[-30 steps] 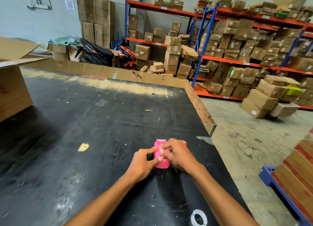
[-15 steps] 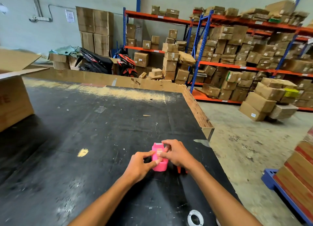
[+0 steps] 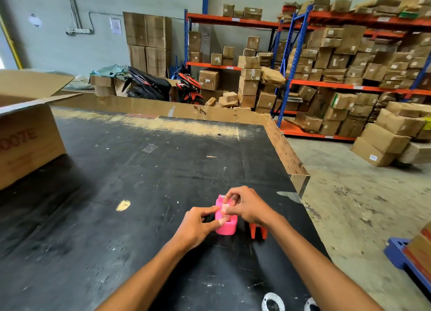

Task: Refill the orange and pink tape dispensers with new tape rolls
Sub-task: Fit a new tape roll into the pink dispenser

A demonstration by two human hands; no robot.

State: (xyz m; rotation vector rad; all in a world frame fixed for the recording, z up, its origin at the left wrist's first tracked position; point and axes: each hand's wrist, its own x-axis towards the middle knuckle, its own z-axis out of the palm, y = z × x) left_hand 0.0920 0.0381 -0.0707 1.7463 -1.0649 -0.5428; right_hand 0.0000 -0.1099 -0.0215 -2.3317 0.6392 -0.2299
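The pink tape dispenser [image 3: 225, 224] stands on the black table [image 3: 130, 175] near its right edge. My left hand [image 3: 198, 226] grips its left side with thumb and fingers. My right hand [image 3: 247, 206] sits over its top and pinches a strip of clear tape [image 3: 224, 207] drawn along the dispenser. The orange tape dispenser [image 3: 257, 232] stands just to the right of the pink one, mostly hidden under my right wrist.
Two white tape cores [image 3: 272, 302] lie at the table's near edge. An open cardboard box [image 3: 25, 133] stands at the left. A cardboard wall [image 3: 286, 152] lines the far and right table edges. Shelves with boxes [image 3: 338, 73] and motorbikes [image 3: 149, 84] stand behind.
Both hands stay on the pink dispenser. My right hand has shifted slightly up its top, baring more of the orange dispenser beside it. The camera view has tilted a little.
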